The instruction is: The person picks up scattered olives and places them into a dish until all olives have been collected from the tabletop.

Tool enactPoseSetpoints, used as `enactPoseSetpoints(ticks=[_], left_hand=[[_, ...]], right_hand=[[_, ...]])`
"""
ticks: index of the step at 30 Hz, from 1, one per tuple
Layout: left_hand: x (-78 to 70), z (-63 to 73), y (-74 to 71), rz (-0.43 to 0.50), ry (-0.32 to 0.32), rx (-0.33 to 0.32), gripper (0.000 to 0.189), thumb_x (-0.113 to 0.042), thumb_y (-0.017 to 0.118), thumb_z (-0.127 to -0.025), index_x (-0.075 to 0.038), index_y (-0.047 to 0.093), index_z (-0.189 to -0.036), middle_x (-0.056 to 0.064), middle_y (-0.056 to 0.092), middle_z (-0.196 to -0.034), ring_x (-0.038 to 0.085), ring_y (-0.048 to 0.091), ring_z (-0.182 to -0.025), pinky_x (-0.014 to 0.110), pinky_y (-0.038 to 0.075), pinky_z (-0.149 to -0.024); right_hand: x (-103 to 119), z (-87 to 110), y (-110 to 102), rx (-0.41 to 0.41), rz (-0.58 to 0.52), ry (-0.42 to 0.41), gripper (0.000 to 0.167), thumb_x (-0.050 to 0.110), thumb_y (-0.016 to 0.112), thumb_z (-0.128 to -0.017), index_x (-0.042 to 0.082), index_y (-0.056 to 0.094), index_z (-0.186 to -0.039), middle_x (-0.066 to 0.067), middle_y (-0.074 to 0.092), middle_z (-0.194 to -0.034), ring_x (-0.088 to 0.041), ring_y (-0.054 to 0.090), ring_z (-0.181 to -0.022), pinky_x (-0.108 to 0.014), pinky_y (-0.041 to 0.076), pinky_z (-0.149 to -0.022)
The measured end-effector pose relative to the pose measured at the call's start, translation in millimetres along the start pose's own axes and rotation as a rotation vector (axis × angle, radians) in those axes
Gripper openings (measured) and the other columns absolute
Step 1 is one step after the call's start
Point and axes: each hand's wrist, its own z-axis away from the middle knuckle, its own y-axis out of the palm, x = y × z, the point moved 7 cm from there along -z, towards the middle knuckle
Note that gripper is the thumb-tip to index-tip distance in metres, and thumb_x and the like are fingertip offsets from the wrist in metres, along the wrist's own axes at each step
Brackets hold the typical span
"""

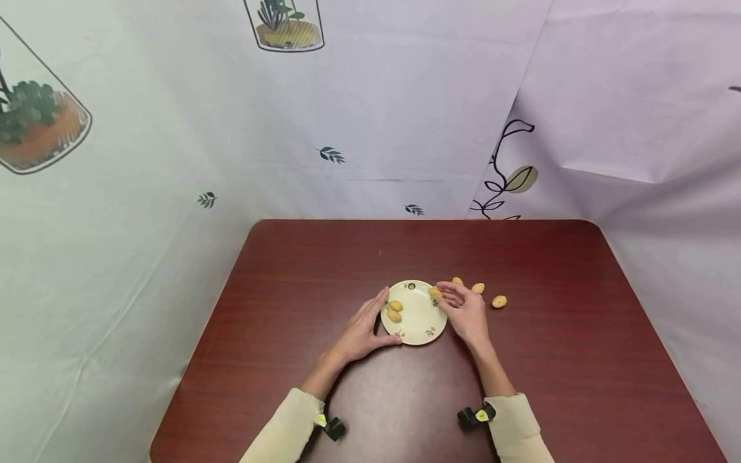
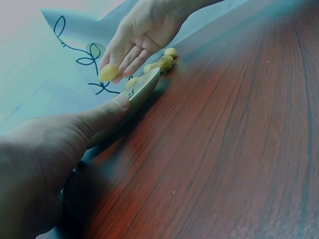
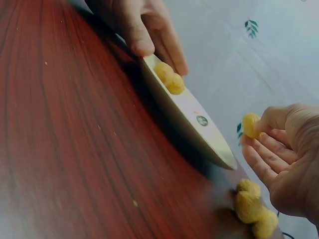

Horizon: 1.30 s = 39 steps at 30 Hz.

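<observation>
Around the left edge of a pale round plate with small printed motifs, my left hand grips the rim, its thumb along the near side. Two small yellow oval fruits lie on the plate's left part, close together. Over the right rim, my right hand pinches another small yellow fruit between thumb and fingertips. In the right wrist view this fruit is held above the level of the plate. Beyond the right hand, several more yellow fruits sit on the table.
The plate stands on a dark red wood-grain table with rounded far corners. White cloth printed with plants hangs behind it and along both sides. A small black device is strapped at each wrist, over pale sleeves.
</observation>
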Motion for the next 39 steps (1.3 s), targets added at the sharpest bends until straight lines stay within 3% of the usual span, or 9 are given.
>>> enactPoseSetpoints(ticks=[7, 15, 23, 39], left_hand=[[0.1, 0.1, 0.8, 0.000, -0.004, 0.004, 0.115, -0.044, 0.090, -0.086, -0.005, 0.021, -0.170, 0.010, 0.025, -0.175, 0.030, 0.035, -0.154, 0.054, 0.034, -0.121], [0.0, -0.2, 0.8, -0.001, -0.003, -0.002, 0.115, -0.044, 0.090, -0.086, -0.005, 0.022, -0.170, 0.010, 0.025, -0.175, 0.030, 0.036, -0.154, 0.054, 0.035, -0.121], [0.5, 0.5, 1.4, -0.007, -0.014, 0.005, 0.115, -0.043, 0.091, -0.085, -0.006, 0.022, -0.170, 0.009, 0.025, -0.175, 0.030, 0.035, -0.154, 0.053, 0.034, -0.121], [0.4, 0.6, 1.1, 0.008, -0.008, 0.003, 0.115, -0.043, 0.090, -0.086, -0.005, 0.022, -0.170, 0.012, 0.025, -0.175, 0.031, 0.035, -0.154, 0.055, 0.034, -0.121]], right_hand=[[-1, -2.7, 20, 0.053, -0.029, -0.009, 0.029, -0.013, 0.073, -0.092, -0.011, 0.073, -0.121, -0.029, 0.074, -0.116, -0.044, 0.072, -0.110, -0.019, 0.056, -0.090], [-6, -5.8, 40, 0.072, 0.016, 0.025, 0.029, -0.013, 0.074, -0.092, -0.009, 0.074, -0.120, -0.026, 0.075, -0.117, -0.039, 0.073, -0.111, -0.021, 0.057, -0.090], [-3, -6.2, 56, 0.078, 0.042, -0.056, 0.027, -0.012, 0.077, -0.089, -0.010, 0.076, -0.115, -0.025, 0.077, -0.110, -0.041, 0.075, -0.104, -0.033, 0.061, -0.089], [-3, -4.9, 70, 0.071, 0.101, -0.112, 0.023, -0.009, 0.081, -0.088, -0.007, 0.079, -0.111, -0.021, 0.079, -0.104, -0.037, 0.078, -0.099, -0.031, 0.062, -0.083]])
